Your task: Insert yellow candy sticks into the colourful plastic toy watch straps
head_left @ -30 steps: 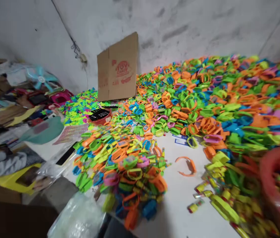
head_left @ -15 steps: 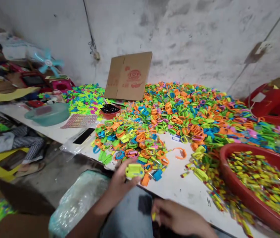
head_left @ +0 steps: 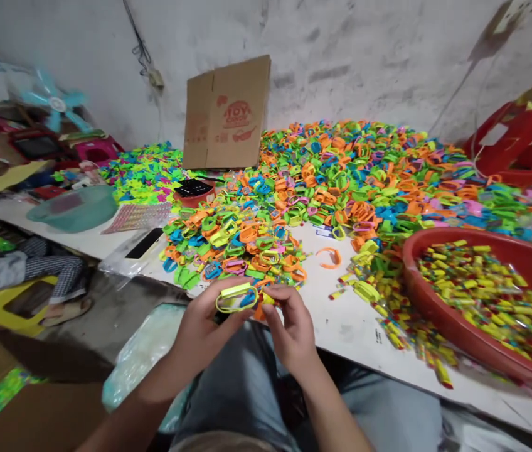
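Note:
Between the thumb and fingers of my left hand [head_left: 207, 326] is a yellow-green toy watch [head_left: 236, 297], held over the table's front edge. My right hand [head_left: 292, 323] pinches a small yellow and red piece [head_left: 266, 299] close against the watch's right side. Just behind both hands lies a heap of colourful toy watches [head_left: 242, 242]. Small yellow tubes [head_left: 391, 326] are strewn on the table to the right, beside a red basin [head_left: 463, 326] that holds many more of them.
A cardboard sheet [head_left: 228, 113] stands behind the heap. A phone [head_left: 144, 243], a teal basin [head_left: 75, 210] and a fan [head_left: 56, 103] are at left. A plastic bag [head_left: 146, 351] hangs below the table edge. Another person's leg [head_left: 61, 273] shows far left.
My right hand has come up from below the table edge to meet my left hand at the watch. The watch has turned and moved slightly left in view. The camera view has shifted.

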Demonstrator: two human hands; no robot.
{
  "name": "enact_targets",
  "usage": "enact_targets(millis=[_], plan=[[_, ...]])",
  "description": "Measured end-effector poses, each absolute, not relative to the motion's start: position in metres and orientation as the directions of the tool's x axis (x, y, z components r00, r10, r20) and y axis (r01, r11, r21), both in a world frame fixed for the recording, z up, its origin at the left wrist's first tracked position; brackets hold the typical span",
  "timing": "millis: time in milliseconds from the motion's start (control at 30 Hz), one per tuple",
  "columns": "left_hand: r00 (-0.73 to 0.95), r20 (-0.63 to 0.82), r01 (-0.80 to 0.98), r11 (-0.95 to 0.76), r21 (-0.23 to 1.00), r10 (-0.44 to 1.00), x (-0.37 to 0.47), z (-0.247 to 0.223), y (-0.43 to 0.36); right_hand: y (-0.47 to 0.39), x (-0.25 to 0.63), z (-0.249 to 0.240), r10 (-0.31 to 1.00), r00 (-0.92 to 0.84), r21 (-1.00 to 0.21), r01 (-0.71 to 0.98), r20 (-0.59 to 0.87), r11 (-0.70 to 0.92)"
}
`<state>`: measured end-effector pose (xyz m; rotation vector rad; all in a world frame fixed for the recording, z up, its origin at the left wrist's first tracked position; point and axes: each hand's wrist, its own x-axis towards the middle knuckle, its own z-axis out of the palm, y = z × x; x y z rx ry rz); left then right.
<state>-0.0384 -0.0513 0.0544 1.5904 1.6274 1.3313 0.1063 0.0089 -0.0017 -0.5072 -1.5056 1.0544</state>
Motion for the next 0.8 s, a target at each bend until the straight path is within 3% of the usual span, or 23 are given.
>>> enact_targets(millis=[200, 333, 533, 800], plan=[[-0.173, 0.355, 0.517, -0.222, 0.827, 0.919, -0.024, 0.047, -0.048, 0.014, 0.117, 0.003, 0.718, -0.224, -0.742, -0.037, 0.659, 0.670], [-0.260, 0.217, 0.452, -0.080, 0.889, 0.941, -0.017, 0.047, -0.044, 0.012, 0.119, 0.004, 0.661, -0.259, -0.663, 0.092, 0.704, 0.743], [-0.317, 0.064, 0.448, 0.090, 0.889, 0.946, -0.018, 0.044, -0.033, 0.013, 0.116, 0.003, 0.740, -0.324, -0.576, 0.474, 0.589, 0.666], [-0.239, -0.005, 0.409, 0.105, 0.906, 0.971, -0.025, 0.035, -0.031, 0.019, 0.114, -0.007, 0.725, -0.379, -0.560, 0.463, 0.575, 0.687]])
